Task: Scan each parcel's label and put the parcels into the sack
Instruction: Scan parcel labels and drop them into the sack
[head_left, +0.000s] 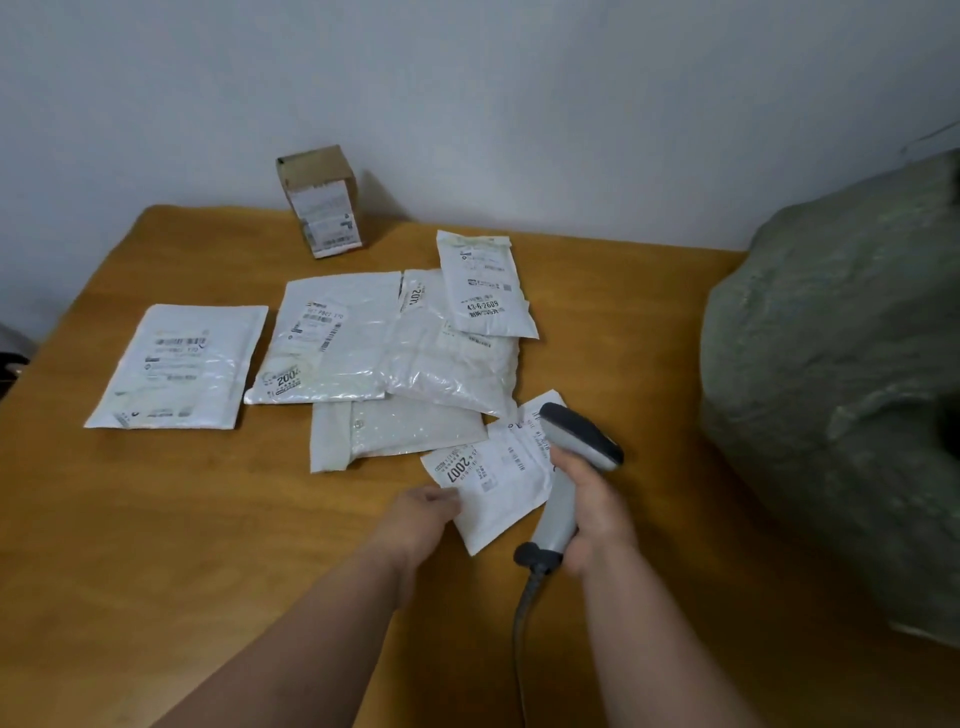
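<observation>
A: Hands, quick?
B: Left hand (423, 512) pinches the near corner of a small white parcel (496, 486), lower centre of the frame, label up, reads "2007". Right hand (595, 512) is wrapped round the grey handle of a barcode scanner (569, 470), its dark head over the parcel's far right end. The cable (522, 618) drops toward the bottom edge.
A: Parcel flat on the table?
B: Can't tell whether it's lifted or resting.
A: Other parcels?
B: White mailers overlapping mid-frame on the wooden table (156, 545): one reading "2002" (327, 345), a shiny one (452, 364) right of it, a small one marked "43-6-2609" (483, 283) lying on top, a dull one (389, 431) nearer. A flat mailer (179, 366) lies apart at centre left. A cardboard box (319, 200) stands upright at the table's far edge, by the wall.
A: Sack?
B: The green sack (831, 374) bulges at the right edge.
</observation>
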